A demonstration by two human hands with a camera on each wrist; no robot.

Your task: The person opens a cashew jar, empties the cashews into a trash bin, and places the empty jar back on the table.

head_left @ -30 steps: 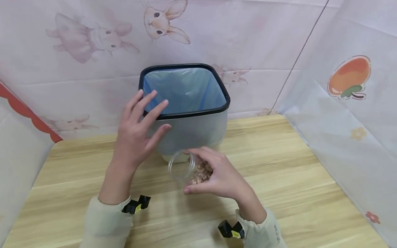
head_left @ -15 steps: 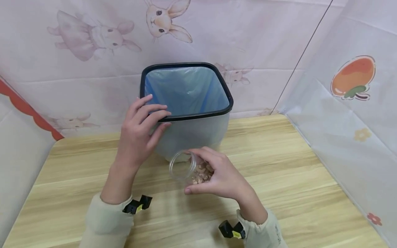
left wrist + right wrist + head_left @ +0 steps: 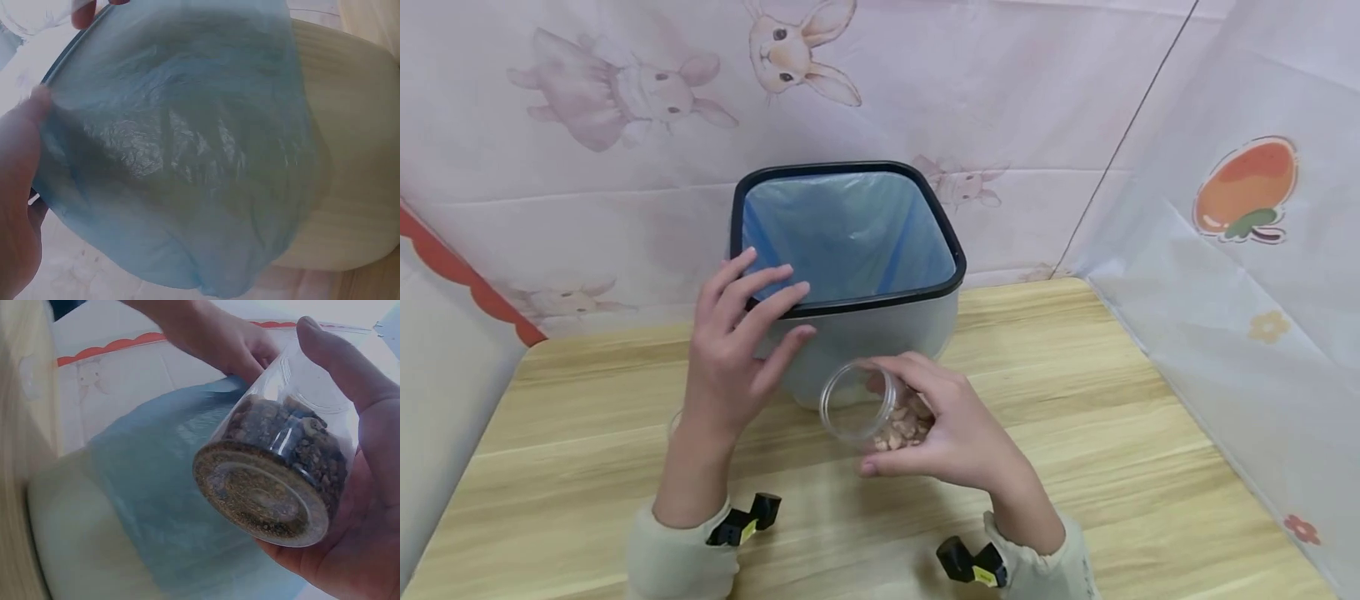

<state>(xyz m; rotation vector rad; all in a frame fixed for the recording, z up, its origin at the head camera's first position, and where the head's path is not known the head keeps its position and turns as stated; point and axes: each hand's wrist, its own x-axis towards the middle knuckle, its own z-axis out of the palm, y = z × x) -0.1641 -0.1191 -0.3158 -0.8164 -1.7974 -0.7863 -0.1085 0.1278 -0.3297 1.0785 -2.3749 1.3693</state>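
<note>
The jar (image 3: 880, 408) of what we take for nuts (image 3: 906, 428) is gripped, tilted, by the right hand (image 3: 951, 425); the left hand (image 3: 733, 354), spread, touches the bin (image 3: 861, 340) near the surface's (image 3: 1112, 433) far edge.

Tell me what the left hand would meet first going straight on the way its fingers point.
Probably the bag inside the bin: the left hand has its fingers over the rim, pointing inward, though depth is unclear.
</note>
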